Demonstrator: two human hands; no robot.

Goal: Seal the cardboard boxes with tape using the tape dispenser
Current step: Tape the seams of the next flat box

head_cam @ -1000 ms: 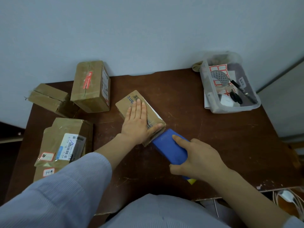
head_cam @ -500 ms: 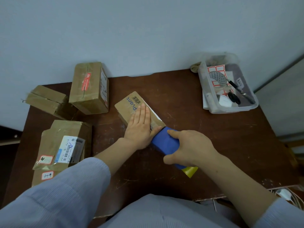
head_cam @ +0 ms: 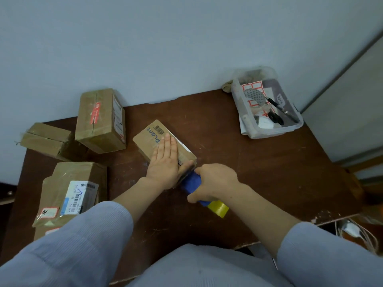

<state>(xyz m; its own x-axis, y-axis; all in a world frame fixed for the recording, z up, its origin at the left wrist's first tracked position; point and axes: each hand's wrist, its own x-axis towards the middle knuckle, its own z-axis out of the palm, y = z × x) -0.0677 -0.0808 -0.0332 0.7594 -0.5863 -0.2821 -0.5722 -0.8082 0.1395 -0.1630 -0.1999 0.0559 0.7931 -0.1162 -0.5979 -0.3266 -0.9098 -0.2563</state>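
While the left hand (head_cam: 165,162) lies flat on top of the small cardboard box (head_cam: 152,133), fingers straight and together, the right hand (head_cam: 215,183) is curled tight round the blue tape dispenser (head_cam: 191,182), whose front end meets the near end of that box. The box sits slantwise near the middle of the table (head_cam: 259,172). A yellow tape roll (head_cam: 218,208) shows at the dispenser's rear, by the right wrist. Toward the back-left corner stands a taped box (head_cam: 99,121), touching a lower box (head_cam: 45,137) at the left edge. A labelled box (head_cam: 70,189) lies by the front-left edge. A clear bin (head_cam: 271,132) holding labels and pens occupies the back-right corner.
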